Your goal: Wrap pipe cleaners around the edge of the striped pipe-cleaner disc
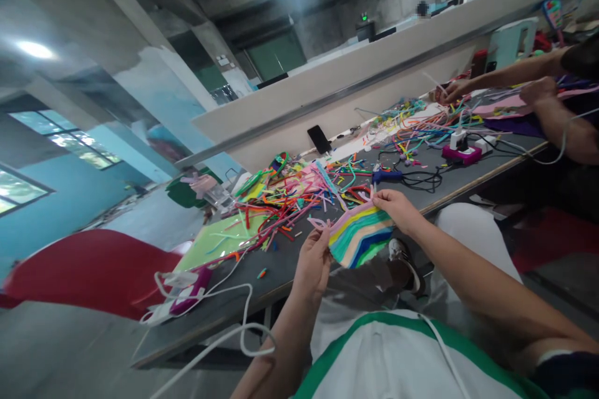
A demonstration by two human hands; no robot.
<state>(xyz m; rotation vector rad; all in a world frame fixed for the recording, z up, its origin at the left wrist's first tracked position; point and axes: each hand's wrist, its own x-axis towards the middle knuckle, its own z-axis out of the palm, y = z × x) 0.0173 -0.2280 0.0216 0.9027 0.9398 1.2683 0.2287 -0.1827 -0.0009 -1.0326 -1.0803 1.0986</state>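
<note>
Pink-topped and striped, the craft piece [360,235] hung at the near edge of the worktop [281,263], the person's left hand [313,258] and right hand [395,205] each holding a top corner in a narrow grip. Spreading it seemed the step; the next move likely called for even tension.

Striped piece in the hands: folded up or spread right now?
Spread. The left hand and right hand hold the striped piece near opposite ends of its pink edge, its stripes showing side by side.
</note>
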